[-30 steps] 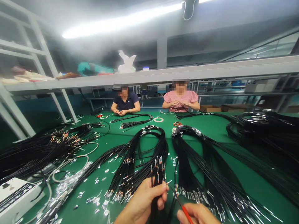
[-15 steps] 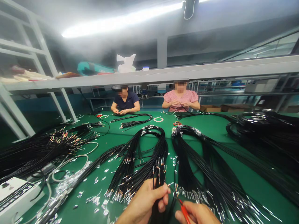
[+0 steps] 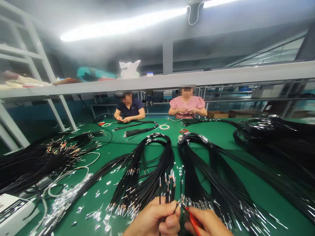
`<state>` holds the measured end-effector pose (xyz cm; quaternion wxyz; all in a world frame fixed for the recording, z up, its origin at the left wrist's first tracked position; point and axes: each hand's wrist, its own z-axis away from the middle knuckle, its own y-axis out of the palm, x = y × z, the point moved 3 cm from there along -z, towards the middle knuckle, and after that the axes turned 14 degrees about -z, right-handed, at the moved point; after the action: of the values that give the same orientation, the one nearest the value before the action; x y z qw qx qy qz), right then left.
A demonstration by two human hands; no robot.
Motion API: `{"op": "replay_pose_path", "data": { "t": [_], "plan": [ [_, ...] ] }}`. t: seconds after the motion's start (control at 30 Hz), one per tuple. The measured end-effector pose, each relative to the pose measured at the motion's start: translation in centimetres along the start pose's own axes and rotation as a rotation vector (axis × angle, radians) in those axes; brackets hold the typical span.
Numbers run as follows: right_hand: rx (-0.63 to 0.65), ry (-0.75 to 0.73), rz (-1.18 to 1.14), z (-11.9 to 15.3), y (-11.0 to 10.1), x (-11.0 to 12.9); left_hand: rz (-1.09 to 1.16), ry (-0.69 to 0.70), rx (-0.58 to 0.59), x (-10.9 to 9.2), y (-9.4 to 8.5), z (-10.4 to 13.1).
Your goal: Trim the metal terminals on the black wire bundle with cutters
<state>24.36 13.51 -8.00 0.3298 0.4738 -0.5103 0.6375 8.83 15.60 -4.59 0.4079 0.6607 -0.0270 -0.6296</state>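
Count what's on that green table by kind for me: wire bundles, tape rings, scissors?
Black wire bundles: 6 (left, far, middle, right of middle, far right, by the pink-shirted person)
White tape rings: 2
Red-handled scissors: 1
Total: 9

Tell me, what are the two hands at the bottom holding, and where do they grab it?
The left hand grips a small bunch of black wires just below their metal tips. The right hand holds a red-handled tool by its handle.

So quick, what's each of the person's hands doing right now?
Left hand: closed around a small bunch of black wires with metal tips.
Right hand: closed on a red-handled tool, its tip at the wire ends.
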Motion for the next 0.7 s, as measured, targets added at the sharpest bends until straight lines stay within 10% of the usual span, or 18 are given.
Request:
{"op": "replay_pose_path", "data": {
  "t": [0.3, 0.7],
  "plan": [
    [-0.088, 0.105, -0.429, 0.8, -0.9, 2.2, -0.394, -0.046, -0.18, 0.6, 0.1, -0.9],
    [0.027, -0.057, 0.197, 1.8, -0.4, 5.3, -0.9, -0.156, -0.307, 1.8, -0.9, -0.9]
  ]
}}
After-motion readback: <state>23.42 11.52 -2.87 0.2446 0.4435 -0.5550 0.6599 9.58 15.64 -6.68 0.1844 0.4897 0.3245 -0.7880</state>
